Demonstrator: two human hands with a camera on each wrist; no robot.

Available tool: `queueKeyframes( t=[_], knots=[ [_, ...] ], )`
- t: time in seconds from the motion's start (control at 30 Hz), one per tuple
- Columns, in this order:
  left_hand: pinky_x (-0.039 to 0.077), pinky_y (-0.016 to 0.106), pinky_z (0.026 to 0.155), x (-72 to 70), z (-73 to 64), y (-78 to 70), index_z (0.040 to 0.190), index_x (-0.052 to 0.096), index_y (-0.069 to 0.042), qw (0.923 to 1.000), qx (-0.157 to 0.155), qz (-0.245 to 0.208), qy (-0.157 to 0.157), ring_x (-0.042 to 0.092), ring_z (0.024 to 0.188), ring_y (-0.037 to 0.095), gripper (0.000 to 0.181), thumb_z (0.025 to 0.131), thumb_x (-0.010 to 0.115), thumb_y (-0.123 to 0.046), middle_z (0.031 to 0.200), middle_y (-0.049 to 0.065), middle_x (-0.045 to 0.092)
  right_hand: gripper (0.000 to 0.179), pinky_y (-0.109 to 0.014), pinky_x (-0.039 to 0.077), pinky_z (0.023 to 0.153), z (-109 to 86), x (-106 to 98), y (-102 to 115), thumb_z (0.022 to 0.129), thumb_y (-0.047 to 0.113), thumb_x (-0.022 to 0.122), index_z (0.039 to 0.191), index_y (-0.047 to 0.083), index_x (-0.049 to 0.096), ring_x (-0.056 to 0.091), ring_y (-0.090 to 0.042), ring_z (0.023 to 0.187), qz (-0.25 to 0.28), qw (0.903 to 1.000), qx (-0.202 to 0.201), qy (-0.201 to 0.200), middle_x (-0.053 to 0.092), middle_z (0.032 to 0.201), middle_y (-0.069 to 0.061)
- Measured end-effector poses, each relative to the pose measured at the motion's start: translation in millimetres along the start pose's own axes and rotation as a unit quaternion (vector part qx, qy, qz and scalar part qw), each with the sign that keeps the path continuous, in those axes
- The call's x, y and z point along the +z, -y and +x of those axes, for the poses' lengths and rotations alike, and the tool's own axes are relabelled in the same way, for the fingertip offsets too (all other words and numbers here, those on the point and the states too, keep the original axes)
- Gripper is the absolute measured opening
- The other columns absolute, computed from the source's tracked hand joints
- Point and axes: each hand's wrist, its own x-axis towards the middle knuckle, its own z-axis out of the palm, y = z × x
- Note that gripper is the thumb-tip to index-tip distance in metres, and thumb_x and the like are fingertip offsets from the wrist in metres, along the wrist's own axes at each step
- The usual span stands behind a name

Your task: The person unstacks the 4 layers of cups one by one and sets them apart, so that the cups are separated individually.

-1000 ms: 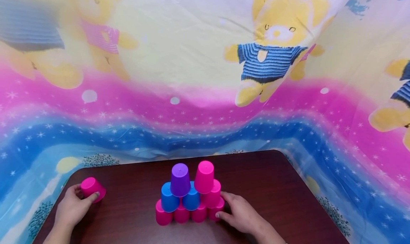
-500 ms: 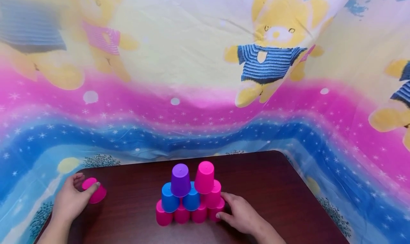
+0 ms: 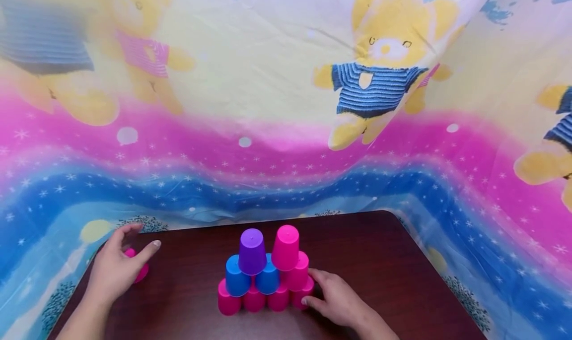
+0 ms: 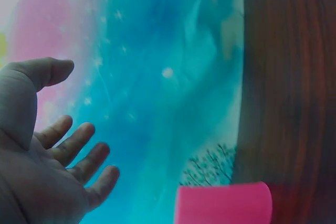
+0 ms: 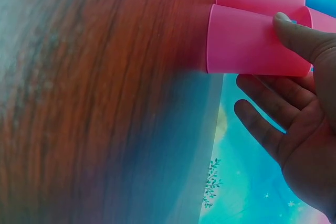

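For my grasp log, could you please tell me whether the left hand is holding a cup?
No, the left wrist view shows the left hand with spread fingers, apart from the pink cup.

Fingers [image 5: 268, 100] against cup [image 5: 244, 43] (pink)

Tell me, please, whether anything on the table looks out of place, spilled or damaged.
Only one thing stands out: a pink cup sits alone toward the left edge of the table, partly hidden behind the left hand in the head view, apart from the stack of nine cups. Nothing visible looks spilled or damaged.
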Motion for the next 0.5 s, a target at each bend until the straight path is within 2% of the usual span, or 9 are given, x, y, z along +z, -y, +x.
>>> queueKeyframes(
  t=[0.07, 0.13, 0.2, 0.27, 0.4, 0.47, 0.5],
  knots=[
    [0.049, 0.055, 0.097, 1.0, -1.7, -7.7, 0.155, 0.038, -0.005, 0.9998, 0.015, -0.006, 0.006, 0.048, 0.13, 0.05, 0.084, 0.095, 0.071, -0.053, 0.15, 0.027, 0.046, 0.06, -0.044, 0.055, 0.101, -0.2, 0, 0, 0.094, 0.044, 0.076, 0.145, 0.019, 0.057, 0.065, -0.014, 0.12, 0.0, 1.0, -0.001, 0.0, 0.066, 0.134, 0.004],
    [0.049, 0.034, 0.099, 2.7, -2.6, -14.3, 0.153, 0.041, -0.006, 0.9991, 0.039, -0.013, 0.005, 0.049, 0.131, 0.045, 0.08, 0.095, 0.073, -0.05, 0.148, 0.023, 0.05, 0.06, -0.044, 0.055, 0.102, -0.3, 1, 0, 0.094, 0.044, 0.076, 0.145, 0.019, 0.057, 0.065, -0.014, 0.121, -0.001, 1.0, -0.001, -0.001, 0.066, 0.134, 0.004],
    [0.043, 0.017, 0.092, 4.8, -4.0, -20.2, 0.151, 0.044, -0.007, 0.9977, 0.064, -0.024, 0.004, 0.051, 0.131, 0.04, 0.075, 0.095, 0.075, -0.047, 0.146, 0.019, 0.053, 0.06, -0.043, 0.055, 0.101, -0.6, 1, -1, 0.094, 0.044, 0.076, 0.145, 0.019, 0.057, 0.065, -0.014, 0.12, -0.002, 1.0, -0.002, -0.002, 0.066, 0.134, 0.004],
    [0.038, 0.005, 0.087, 7.1, -5.4, -25.5, 0.148, 0.047, -0.007, 0.9958, 0.085, -0.034, 0.001, 0.052, 0.129, 0.033, 0.071, 0.094, 0.077, -0.043, 0.144, 0.015, 0.056, 0.06, -0.043, 0.056, 0.101, -0.7, 1, -1, 0.094, 0.044, 0.076, 0.145, 0.019, 0.057, 0.065, -0.014, 0.12, -0.002, 1.0, -0.003, -0.002, 0.066, 0.134, 0.004],
    [0.038, 0.002, 0.09, 11.4, -8.8, -35.3, 0.144, 0.052, -0.009, 0.9925, 0.113, -0.047, 0.003, 0.052, 0.125, 0.009, 0.065, 0.093, 0.08, -0.038, 0.14, 0.009, 0.059, 0.06, -0.043, 0.056, 0.101, -0.5, 1, -1, 0.094, 0.045, 0.076, 0.145, 0.018, 0.057, 0.065, -0.013, 0.12, 0.0, 1.0, -0.001, -0.001, 0.067, 0.133, 0.004],
    [0.039, 0.003, 0.09, 13.3, -10.6, -39.9, 0.144, 0.053, -0.011, 0.9918, 0.119, -0.045, 0.01, 0.052, 0.122, 0.003, 0.064, 0.093, 0.08, -0.039, 0.14, 0.007, 0.06, 0.06, -0.043, 0.056, 0.101, -0.3, 1, 0, 0.094, 0.044, 0.076, 0.145, 0.018, 0.057, 0.065, -0.013, 0.119, -0.001, 1.0, -0.001, -0.001, 0.067, 0.133, 0.004],
    [0.04, 0.004, 0.09, 14.0, -11.4, -41.9, 0.144, 0.052, -0.011, 0.991, 0.122, -0.051, 0.017, 0.052, 0.124, 0.005, 0.064, 0.093, 0.08, -0.038, 0.141, 0.008, 0.059, 0.06, -0.043, 0.056, 0.101, -0.2, 0, 0, 0.094, 0.044, 0.076, 0.145, 0.018, 0.057, 0.065, -0.013, 0.119, -0.001, 1.0, 0.0, -0.001, 0.067, 0.132, 0.004]
  ],
)
